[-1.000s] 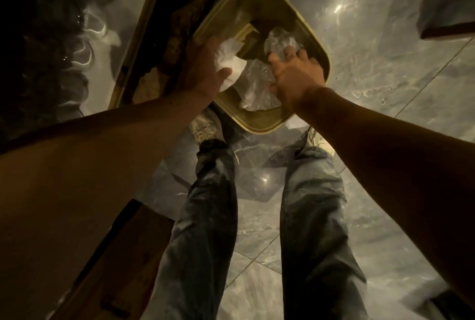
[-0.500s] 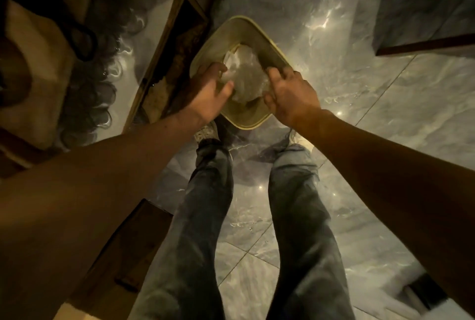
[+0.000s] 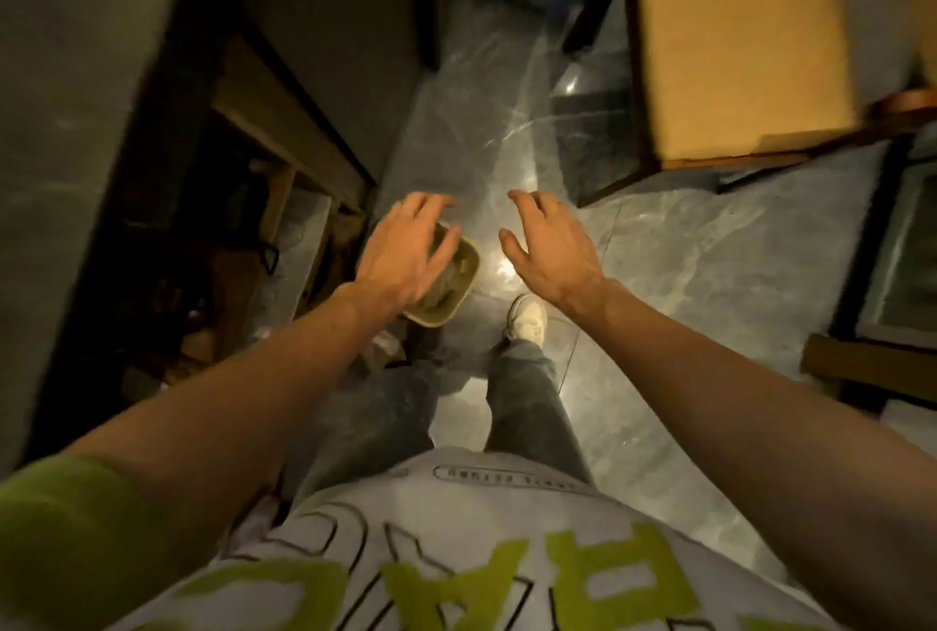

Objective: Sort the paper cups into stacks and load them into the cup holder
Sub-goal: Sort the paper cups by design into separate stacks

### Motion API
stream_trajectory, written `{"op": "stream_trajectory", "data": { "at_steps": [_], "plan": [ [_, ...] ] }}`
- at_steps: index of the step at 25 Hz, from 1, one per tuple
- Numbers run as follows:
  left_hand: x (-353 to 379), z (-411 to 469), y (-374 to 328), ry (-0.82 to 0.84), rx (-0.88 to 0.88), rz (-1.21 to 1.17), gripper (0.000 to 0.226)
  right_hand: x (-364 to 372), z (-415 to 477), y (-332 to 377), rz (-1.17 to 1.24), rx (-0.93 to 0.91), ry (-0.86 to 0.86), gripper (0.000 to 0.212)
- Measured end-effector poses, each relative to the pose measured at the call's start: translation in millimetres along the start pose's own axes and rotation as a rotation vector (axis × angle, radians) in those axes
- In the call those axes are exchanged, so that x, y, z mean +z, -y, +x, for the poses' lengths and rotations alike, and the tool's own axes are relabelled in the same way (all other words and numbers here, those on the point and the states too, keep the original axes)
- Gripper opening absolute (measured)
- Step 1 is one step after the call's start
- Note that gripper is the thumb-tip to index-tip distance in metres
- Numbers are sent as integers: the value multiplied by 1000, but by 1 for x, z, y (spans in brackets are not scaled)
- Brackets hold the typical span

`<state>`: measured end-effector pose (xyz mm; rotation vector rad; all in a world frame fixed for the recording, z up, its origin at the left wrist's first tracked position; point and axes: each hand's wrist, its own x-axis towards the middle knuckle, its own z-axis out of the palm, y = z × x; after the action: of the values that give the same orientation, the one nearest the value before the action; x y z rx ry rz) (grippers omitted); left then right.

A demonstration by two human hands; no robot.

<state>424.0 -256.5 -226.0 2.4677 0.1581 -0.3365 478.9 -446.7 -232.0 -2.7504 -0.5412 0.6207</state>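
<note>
I stand over a small olive-green bin (image 3: 460, 290) on the grey marble floor, with crumpled clear plastic inside it. My left hand (image 3: 400, 252) hovers high above the bin with fingers spread, holding nothing, and covers part of the bin from view. My right hand (image 3: 550, 245) is raised to the right of the bin, fingers apart and empty. No paper cups or cup holder show in the view.
A dark counter (image 3: 76, 123) with a wooden lower shelf (image 3: 284, 123) runs along the left. A chair with a tan cushion (image 3: 740, 37) stands at the upper right. My legs and white shoe (image 3: 527, 318) are beside the bin. A wooden piece (image 3: 862, 367) lies at right.
Both hands have let go of the plastic in the bin and lifted away as I straightened up. The bin now looks much smaller and farther below.
</note>
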Motion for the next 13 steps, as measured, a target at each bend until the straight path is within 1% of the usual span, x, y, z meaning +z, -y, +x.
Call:
{"op": "stream_trajectory", "data": {
  "at_steps": [4, 7, 10, 13],
  "plan": [
    [-48, 7, -83, -21, 187, 27, 41, -93, -42, -8, 65, 127, -204, 49],
    [-73, 23, -151, -30, 353, 105, 41, -153, -71, -34, 108, 186, -365, 48],
    [-84, 45, -228, -57, 537, 162, 44, -211, -101, -77, 90, 226, -513, 48],
    [-78, 72, -325, -115, 689, 173, 48, -277, -136, -141, 33, 262, -662, 48]
  ]
}}
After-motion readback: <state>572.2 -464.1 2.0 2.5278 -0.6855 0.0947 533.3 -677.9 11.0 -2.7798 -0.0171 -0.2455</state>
